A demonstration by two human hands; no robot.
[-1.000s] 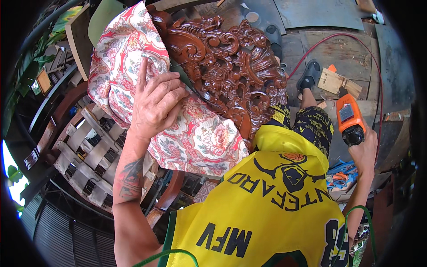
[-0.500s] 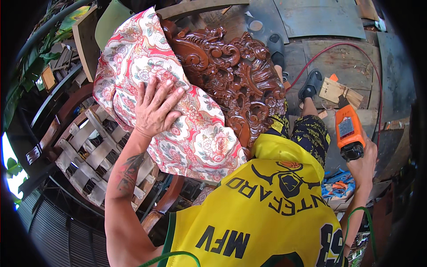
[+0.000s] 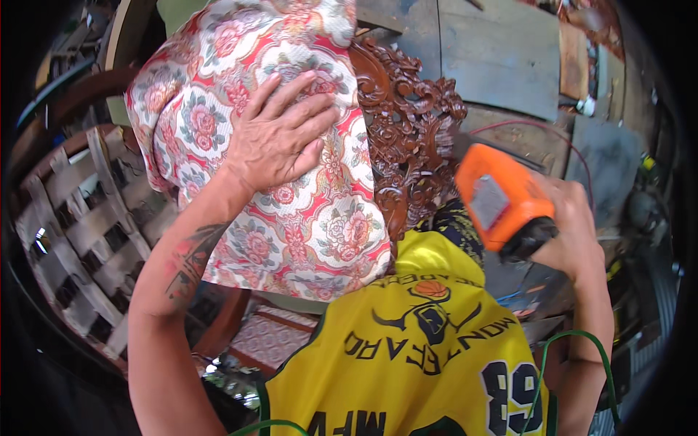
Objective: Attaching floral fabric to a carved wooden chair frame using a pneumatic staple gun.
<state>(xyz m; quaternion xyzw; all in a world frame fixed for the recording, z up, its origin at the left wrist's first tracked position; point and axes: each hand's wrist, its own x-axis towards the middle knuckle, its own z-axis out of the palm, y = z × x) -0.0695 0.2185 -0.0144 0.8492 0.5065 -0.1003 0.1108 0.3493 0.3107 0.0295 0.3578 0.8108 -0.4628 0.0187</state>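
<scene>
My left hand (image 3: pixel 280 134) lies spread on a white cloth (image 3: pixel 342 240) with red scrolls and pink flowers, which is draped over part of a seat or chair frame. Beside the cloth's right edge is glossy brown carved wood (image 3: pixel 403 123) with openwork scrolls. My right hand (image 3: pixel 563 221) grips an orange and black power tool (image 3: pixel 491 200), probably a nailer or stapler, held just right of the carving and slightly blurred. Its tip is hard to make out.
A chair frame with woven straps (image 3: pixel 80 240) is at the left, and patterned upholstery (image 3: pixel 269 334) lies below the cloth. Metal sheets and boards (image 3: pixel 494 65) cover the floor at the back, crossed by a red hose (image 3: pixel 538 125). A green cord loops by my right arm.
The orange tool has swung up and left toward the carving and cloth. The cloth now covers more of the carved wood, with my left hand higher on it. The view has shifted.
</scene>
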